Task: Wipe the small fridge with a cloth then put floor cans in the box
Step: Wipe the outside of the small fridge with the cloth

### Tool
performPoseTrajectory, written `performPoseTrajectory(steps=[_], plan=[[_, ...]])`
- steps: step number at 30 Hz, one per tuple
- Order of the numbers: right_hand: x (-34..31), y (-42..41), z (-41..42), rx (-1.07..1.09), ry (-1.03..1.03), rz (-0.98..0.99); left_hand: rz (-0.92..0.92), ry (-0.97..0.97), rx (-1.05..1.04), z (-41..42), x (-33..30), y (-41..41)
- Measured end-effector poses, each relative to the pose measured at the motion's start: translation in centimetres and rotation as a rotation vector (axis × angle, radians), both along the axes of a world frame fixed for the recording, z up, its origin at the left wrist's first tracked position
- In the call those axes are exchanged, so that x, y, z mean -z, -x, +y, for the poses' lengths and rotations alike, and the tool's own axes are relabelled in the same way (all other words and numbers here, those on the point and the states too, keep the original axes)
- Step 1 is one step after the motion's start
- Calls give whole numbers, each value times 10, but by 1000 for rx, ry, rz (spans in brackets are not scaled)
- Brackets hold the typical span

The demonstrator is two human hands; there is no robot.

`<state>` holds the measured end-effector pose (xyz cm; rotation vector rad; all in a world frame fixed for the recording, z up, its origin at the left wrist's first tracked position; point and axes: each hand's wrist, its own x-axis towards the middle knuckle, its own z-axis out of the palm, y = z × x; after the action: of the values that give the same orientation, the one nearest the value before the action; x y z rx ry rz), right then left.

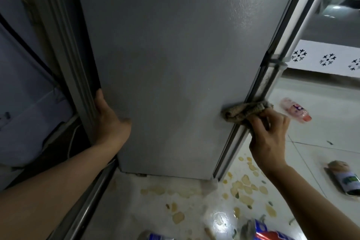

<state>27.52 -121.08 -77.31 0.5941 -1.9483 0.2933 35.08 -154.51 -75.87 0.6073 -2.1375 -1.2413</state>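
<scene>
The small grey fridge [171, 48] fills the middle of the head view, its flat side facing me. My left hand [110, 121] grips the fridge's left edge, fingers wrapped behind it. At the right edge, low down, my right hand [269, 134] holds a bunched brown-grey cloth [245, 110] pressed against the corner. Cans lie on the floor: a pink one [295, 110] at right, a green-labelled one [344, 178] at far right, a blue one [157, 236] and a red-and-blue one [270, 232] at the bottom edge. No box is in view.
Yellowish spill blotches and scraps [243, 185] cover the glossy white tiled floor [319, 146] below and right of the fridge. A metal rail [91, 198] and dark gap run along the left. A white panel with snowflake cut-outs [329, 59] stands at back right.
</scene>
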Motion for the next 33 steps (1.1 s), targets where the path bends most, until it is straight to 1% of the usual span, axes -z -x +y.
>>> performPoseTrajectory(steps=[4,6,8,10,11,12,15,16,17,19,21,22,24,26,28,29,33], plan=[[35,-9,0,20,-36,-89,45,-1,-29,3,5,4],[47,-15,1,59,-91,-201,43,-10,-17,1,6,4],[49,-23,-1,99,-142,-312,19,-17,-11,-1,7,2],[38,-27,-4,60,-135,-336,6,-16,8,-3,7,-1],[29,-27,-8,20,-72,-334,0,-18,26,-3,7,-3],[19,-26,-11,-19,35,-339,-12,-17,39,-4,7,-4],[-8,-14,-22,-15,310,-313,-71,-1,45,-6,12,-8],[-12,-11,-25,31,329,-259,-85,5,48,-6,13,-9],[-11,-8,-27,55,293,-192,-90,8,54,-6,14,-10],[4,-5,-27,98,119,-58,-86,6,65,-6,18,-10],[28,-6,-22,109,-44,-7,-79,4,64,-5,22,-9],[40,-8,-18,106,-136,-9,-69,1,62,-5,24,-9],[56,-13,-14,124,-308,-85,-45,-13,63,-6,25,-8],[59,-18,-15,141,-358,-198,-37,-25,75,-7,25,-8],[50,-22,-21,133,-300,-244,-37,-34,86,-8,25,-9],[42,-22,-25,120,-249,-228,-39,-40,89,-8,25,-9],[5,-5,-48,36,36,-29,-35,-48,95,-9,25,-8]])
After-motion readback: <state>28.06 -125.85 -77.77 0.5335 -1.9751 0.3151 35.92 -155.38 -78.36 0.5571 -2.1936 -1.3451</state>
